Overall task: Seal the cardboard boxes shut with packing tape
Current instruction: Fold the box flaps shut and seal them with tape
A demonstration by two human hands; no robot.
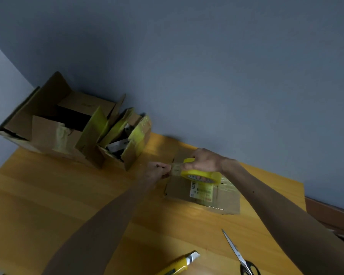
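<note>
A small closed cardboard box with a printed label lies on the wooden table near the wall. My right hand grips a yellow roll of packing tape just above the box's far left part. My left hand pinches the loose end of the tape, stretched a short way from the roll. Two open cardboard boxes stand at the back left: a large one and a smaller one with yellow tape on its flaps.
Scissors with black handles lie at the table's near right. A yellow utility knife lies at the bottom edge. A grey-blue wall runs behind the table. The table's right edge drops off beyond the small box.
</note>
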